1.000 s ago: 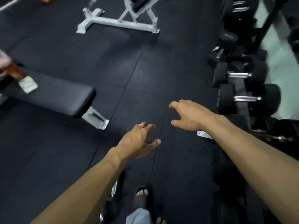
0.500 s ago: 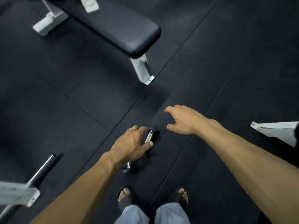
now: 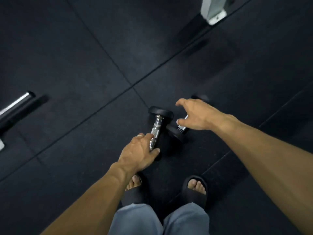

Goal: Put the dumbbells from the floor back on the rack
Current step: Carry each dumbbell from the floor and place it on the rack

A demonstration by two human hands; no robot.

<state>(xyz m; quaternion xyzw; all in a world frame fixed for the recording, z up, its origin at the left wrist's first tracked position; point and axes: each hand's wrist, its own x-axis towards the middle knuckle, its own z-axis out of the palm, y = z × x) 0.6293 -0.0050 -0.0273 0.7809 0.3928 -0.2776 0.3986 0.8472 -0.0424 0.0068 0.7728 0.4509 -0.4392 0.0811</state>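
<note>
Two small dumbbells with black heads and chrome handles lie side by side on the black rubber floor, just ahead of my feet. My left hand (image 3: 140, 150) reaches down over the near end of the left dumbbell (image 3: 156, 126), fingers on one side of the handle and thumb on the other, not closed round it. Spread and curved, my right hand (image 3: 194, 114) hovers over the right dumbbell (image 3: 176, 133) and hides most of its handle. The rack is out of view.
A white bench foot (image 3: 213, 9) stands at the top right. From the left edge a chrome bar (image 3: 15, 102) pokes in above the floor. My feet in black slides (image 3: 194, 189) stand right behind the dumbbells.
The view has swung away from the rack and down to the floor. Both hands have dropped towards the two dumbbells, the left one reaching its handle.
</note>
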